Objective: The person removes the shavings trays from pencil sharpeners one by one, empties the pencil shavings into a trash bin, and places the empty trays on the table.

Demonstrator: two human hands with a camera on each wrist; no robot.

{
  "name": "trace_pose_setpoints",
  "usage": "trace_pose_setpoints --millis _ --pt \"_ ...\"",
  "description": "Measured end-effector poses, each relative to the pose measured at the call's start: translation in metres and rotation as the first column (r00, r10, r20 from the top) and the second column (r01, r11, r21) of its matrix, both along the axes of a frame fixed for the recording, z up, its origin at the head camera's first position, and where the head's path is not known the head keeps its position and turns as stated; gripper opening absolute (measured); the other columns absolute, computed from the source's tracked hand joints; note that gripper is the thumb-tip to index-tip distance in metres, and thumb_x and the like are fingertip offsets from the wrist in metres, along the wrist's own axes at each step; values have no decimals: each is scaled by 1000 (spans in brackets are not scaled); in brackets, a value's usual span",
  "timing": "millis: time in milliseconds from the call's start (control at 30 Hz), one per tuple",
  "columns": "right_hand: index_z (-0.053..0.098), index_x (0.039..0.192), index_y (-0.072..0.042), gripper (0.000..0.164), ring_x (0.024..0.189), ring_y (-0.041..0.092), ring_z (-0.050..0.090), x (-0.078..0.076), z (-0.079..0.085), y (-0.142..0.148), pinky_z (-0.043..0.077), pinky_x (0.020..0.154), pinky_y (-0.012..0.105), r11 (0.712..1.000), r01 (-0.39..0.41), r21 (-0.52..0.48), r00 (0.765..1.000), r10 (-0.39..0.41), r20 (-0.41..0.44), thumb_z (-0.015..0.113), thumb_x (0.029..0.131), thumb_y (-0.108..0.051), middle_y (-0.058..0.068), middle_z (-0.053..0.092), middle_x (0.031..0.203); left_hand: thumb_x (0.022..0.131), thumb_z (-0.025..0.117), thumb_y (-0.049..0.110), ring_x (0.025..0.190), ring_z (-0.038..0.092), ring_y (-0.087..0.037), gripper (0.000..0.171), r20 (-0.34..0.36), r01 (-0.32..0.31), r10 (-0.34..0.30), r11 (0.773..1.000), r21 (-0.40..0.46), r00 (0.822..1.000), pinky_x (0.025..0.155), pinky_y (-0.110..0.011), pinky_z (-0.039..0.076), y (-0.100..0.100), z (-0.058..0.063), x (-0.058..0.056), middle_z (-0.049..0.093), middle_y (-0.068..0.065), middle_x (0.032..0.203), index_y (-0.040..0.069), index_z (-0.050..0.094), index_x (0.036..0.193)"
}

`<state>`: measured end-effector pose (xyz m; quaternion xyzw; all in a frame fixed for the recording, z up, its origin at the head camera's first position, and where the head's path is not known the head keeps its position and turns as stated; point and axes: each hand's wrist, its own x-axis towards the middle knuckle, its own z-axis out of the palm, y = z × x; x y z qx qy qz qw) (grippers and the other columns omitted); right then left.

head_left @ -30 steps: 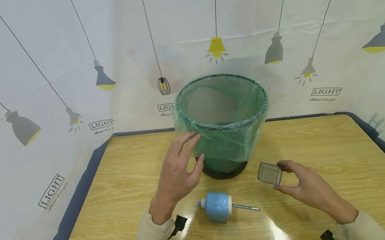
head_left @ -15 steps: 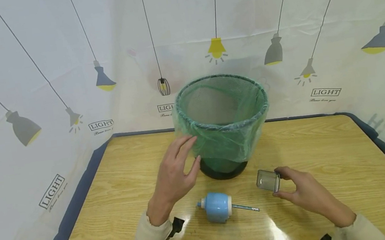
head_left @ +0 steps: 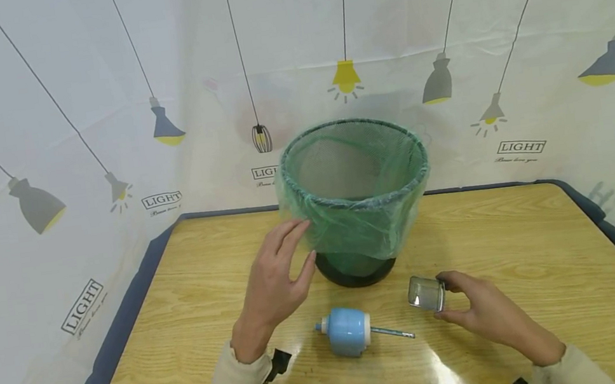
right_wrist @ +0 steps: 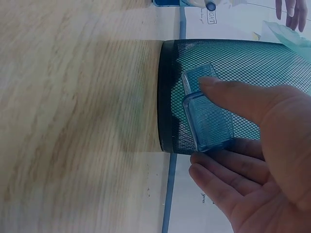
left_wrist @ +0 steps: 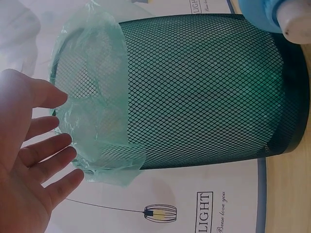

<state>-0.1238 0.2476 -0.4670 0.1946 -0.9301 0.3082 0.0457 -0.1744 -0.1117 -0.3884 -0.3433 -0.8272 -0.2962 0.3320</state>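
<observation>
My right hand (head_left: 492,313) pinches a small clear plastic box (head_left: 426,293) between thumb and fingertips, low over the table in front of the bin. The right wrist view shows the box (right_wrist: 209,121) held by its edges, the thumb on one side. My left hand (head_left: 272,279) holds nothing, its fingers loosely spread beside the green bag (head_left: 347,232) that lines a dark mesh bin (left_wrist: 204,92). Between the two hands lies a blue, barrel-shaped pencil sharpener (head_left: 349,331) with white ends. A pencil (head_left: 394,332) sticks out of its right end.
The bin stands toward the back of the wooden table (head_left: 521,242), its mouth facing up. Behind it hangs a white cloth (head_left: 181,54) printed with lamps. A dark blue border (head_left: 229,211) runs along the table's back edge.
My right hand has come down and a little nearer to me, turning the clear box as it moves. My left hand has drifted slightly left, away from the bin. The pencil sharpener stays put.
</observation>
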Motion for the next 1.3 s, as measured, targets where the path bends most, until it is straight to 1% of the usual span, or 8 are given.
trace_pose_setpoints --millis 267,567,800,933,1133,1300 --pt "59 123 5 58 95 36 69 0 -8 -1 58 78 48 1000 -17 -2 1000 17 -17 86 76 -15 21 68 116 89 69 10 120 56 -30 46 -2 -2 2 1000 3 1000 100 -42 49 -2 0 1 58 -17 130 -1 58 133" --pt "60 120 4 56 93 34 70 0 -15 -1 59 77 47 1000 -24 1 999 24 -32 87 74 -12 18 69 113 89 70 11 119 57 -28 46 22 -19 20 1000 -4 1000 100 -42 49 -6 -5 0 60 -14 128 0 59 132" --pt "61 119 4 55 92 33 71 0 -19 -1 59 76 46 999 -32 -4 999 32 -41 87 73 -12 16 70 110 89 71 11 117 58 -29 45 25 -25 25 1000 -5 999 98 -44 51 -9 -5 0 61 -15 126 -1 60 131" --pt "61 119 3 55 92 32 71 -1 -21 -1 59 77 46 1000 -20 7 1000 21 -24 87 74 -15 15 71 110 90 69 11 117 58 -29 44 36 -32 32 999 -12 999 98 -43 50 -10 -5 0 61 -15 126 -1 59 132" --pt "61 121 2 56 93 31 70 -1 -21 0 58 78 48 1000 0 17 999 0 32 87 75 -18 15 71 111 89 71 11 116 58 -30 45 33 -35 36 999 -13 999 98 -43 51 -12 -7 -1 61 -16 126 -1 59 132" --pt "60 123 3 57 94 31 70 -1 -21 -1 58 78 48 1000 -2 29 997 0 77 85 77 -20 14 71 110 89 71 11 117 58 -30 45 45 -38 39 999 -11 998 98 -43 50 -12 -8 0 60 -16 126 -2 60 131"
